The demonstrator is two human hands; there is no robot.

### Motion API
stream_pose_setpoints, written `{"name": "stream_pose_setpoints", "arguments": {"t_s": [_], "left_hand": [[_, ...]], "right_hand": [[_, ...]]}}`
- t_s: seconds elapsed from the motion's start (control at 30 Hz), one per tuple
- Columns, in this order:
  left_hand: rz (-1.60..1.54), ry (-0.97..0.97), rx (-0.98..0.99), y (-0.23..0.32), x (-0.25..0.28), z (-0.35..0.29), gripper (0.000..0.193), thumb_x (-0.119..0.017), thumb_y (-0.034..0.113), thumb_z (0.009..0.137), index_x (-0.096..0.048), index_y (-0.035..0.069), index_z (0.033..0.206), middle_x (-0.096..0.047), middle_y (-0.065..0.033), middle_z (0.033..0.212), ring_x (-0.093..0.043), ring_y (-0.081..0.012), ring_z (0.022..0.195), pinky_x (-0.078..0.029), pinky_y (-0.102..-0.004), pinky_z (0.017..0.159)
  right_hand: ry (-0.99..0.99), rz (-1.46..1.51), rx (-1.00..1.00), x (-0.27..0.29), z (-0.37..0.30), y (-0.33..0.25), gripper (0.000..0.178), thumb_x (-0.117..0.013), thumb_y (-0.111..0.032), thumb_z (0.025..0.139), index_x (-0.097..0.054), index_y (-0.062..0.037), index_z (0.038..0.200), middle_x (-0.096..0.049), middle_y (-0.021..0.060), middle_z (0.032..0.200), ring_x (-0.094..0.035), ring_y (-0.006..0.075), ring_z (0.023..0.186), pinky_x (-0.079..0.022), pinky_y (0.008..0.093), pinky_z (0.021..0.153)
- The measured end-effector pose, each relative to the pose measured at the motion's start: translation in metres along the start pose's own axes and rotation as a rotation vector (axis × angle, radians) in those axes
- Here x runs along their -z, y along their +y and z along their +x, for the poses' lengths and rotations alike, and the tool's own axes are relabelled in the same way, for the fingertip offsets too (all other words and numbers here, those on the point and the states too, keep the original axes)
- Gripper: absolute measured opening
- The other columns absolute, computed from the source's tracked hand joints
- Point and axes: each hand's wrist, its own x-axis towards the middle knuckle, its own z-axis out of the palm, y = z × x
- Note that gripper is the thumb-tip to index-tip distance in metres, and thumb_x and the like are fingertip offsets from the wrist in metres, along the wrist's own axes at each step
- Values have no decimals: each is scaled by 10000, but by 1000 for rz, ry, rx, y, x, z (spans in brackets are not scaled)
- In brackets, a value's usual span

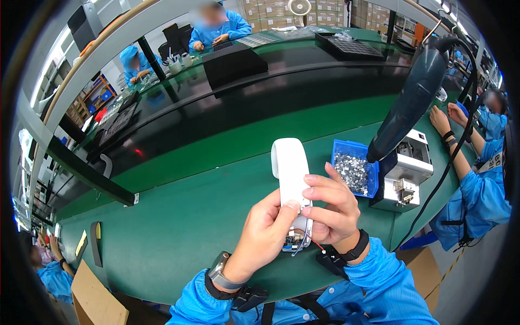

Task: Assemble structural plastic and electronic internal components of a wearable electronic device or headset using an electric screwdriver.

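Note:
Both hands are raised over the green bench, closed around a white plastic housing (293, 168) with a curved, looped far end. My left hand (261, 234) grips its left side, the thumb pressed on the face near the lower end. From the right, my right hand (337, 212) pinches the lower part with its fingertips; whether a small part sits between them is hidden. At the housing's near end a circuit board (293, 242) lies exposed. A red wire (317, 245) and a dark wire come out beside it.
A blue bin (346, 145) of small metal parts stands right of my hands, beside a silver-black machine (416, 172). An electric screwdriver (406, 100) hangs above, its cable trailing down. Dark strips (96, 244) lie left. Beyond runs a black conveyor (179, 116); co-workers sit around.

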Motion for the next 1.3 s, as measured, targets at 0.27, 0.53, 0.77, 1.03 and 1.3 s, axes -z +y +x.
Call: {"name": "stream_pose_setpoints", "arguments": {"t_s": [0.27, 0.53, 0.77, 1.03, 1.3], "left_hand": [[29, 55, -27, 0, 2, -3, 338, -481, 181, 1023, -555, -45, 1264, -654, -83, 1098, -630, -119, 934, -532, -259, 799], [4, 35, 6, -1, 6, 3, 286, -471, 167, 1025, -570, -44, 1191, -681, -103, 958, -666, -145, 825, -560, -275, 718], [-12, 27, 70, 8, 4, 3, 301, -433, 196, 1023, -574, -49, 1125, -685, -152, 852, -695, -210, 753, -584, -317, 688], [-112, -3, 119, 9, 7, 2, 286, -465, 180, 1021, -590, -42, 1151, -706, -166, 955, -696, -190, 781, -586, -306, 707], [-132, -51, 86, 5, -16, 16, 296, -454, 174, 1030, -588, -50, 1171, -711, -171, 994, -698, -191, 813, -589, -296, 707]], "right_hand": [[-18, 10, 10, -2, 3, 0, 181, -577, -255, 939, -699, -123, 924, -693, 118, 1006, -704, 340, 1005, -475, 512, 1005], [-25, 1, -42, 9, 17, -5, 232, -549, -262, 960, -692, -84, 1002, -694, 139, 1038, -674, 347, 1063, -488, 492, 990], [557, -67, -344, 73, 98, 20, 595, -395, -355, 1021, -394, 79, 1429, -591, 190, 1272, -546, 272, 1200, -412, 392, 1025], [-146, 227, -686, 129, 147, 12, 788, -667, -431, 878, -391, 49, 1438, -619, 62, 967, -628, 114, 794, -560, 256, 731], [172, 201, -674, 168, 132, 4, 342, -669, -248, 887, -535, -35, 1120, -567, 47, 907, -587, 135, 737, -526, 299, 742]]}}
